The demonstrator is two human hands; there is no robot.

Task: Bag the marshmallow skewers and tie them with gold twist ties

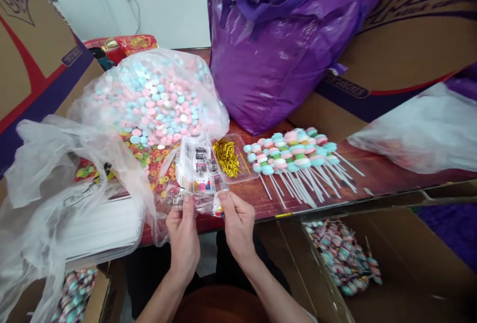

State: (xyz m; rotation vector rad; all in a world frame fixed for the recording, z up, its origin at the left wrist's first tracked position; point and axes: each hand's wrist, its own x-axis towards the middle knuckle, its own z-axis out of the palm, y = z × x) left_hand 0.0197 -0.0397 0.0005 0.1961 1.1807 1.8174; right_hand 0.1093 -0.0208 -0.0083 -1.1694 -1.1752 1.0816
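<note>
In front of my body, my left hand (pixel 183 233) and my right hand (pixel 237 219) pinch the two sides of a clear printed plastic bag (pixel 203 205). Thumbs lie on top of the film. Just beyond it rests a pile of similar printed bags (pixel 201 164), partly overlapped by the one in my hands. A clear tray (pixel 249 176) with gold twist ties (pixel 228 158) stands right of the pile. Farther right, candy skewers (pixel 294 150) of pink and blue pieces lie stacked, their white sticks (pixel 309 189) pointing toward the table edge.
A large clear bag of pastel candies (pixel 156 94) stands behind loose ring candies (pixel 158 161). White sticks (pixel 104 226) fill a container at left under crumpled plastic (pixel 85 149). A purple bag (pixel 276 59) rises behind. Below the table edge, a carton (pixel 402 273) holds finished-looking skewers (pixel 346 258).
</note>
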